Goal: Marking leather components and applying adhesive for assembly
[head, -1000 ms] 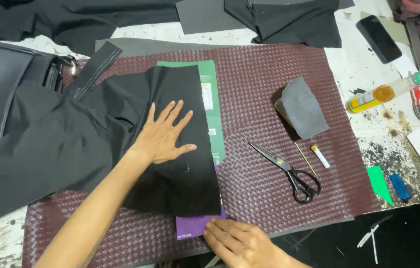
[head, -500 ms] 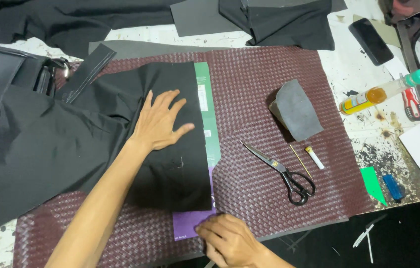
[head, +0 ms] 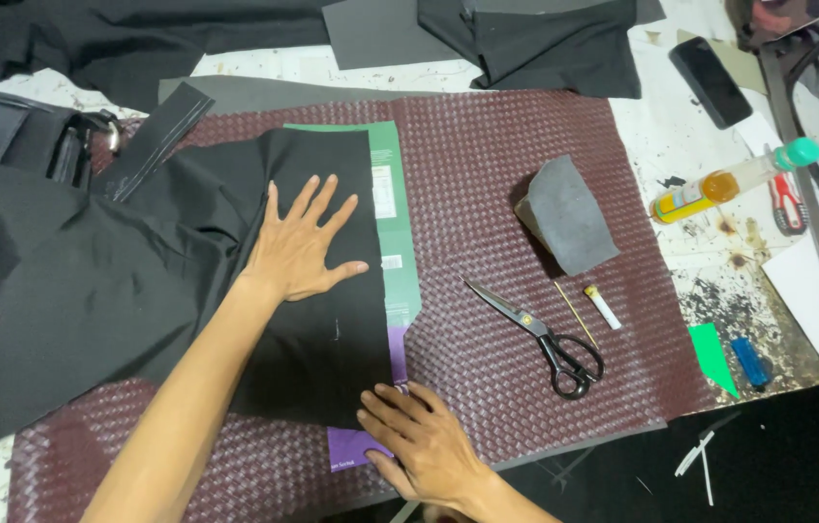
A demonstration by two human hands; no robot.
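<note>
From the head camera, the left hand (head: 303, 242) is lying flat with fingers spread wide, pressing down on a black fabric piece (head: 235, 281) and gripping nothing. The fabric is lying across the left half of a maroon woven mat (head: 525, 174), its straight right edge running just beside the hand, and it is covering most of a green card template (head: 392, 223), whose right strip is showing along that edge. The right hand (head: 424, 441) is resting palm down at the lower corner of the fabric, fingers loosely curled with the tips touching the fabric edge and a purple card (head: 351, 447) that is peeking out below; whether it is pinching anything, I cannot tell. To the right, well apart from both hands, black-handled scissors (head: 540, 334) are lying closed on the mat, with a thin stick (head: 574, 312) and a small white tube (head: 603, 306) just beside them. A grey wedge-shaped block (head: 569, 213) is sitting farther up the mat. Off the mat, on the stained white table (head: 710, 281), a bottle of amber liquid with a teal cap (head: 734, 181) is lying on its side, a dark phone (head: 710, 80) is lying near the top, and a green card scrap (head: 712, 353) and a blue lighter (head: 748, 360) are sitting near the mat's lower right edge.
</note>
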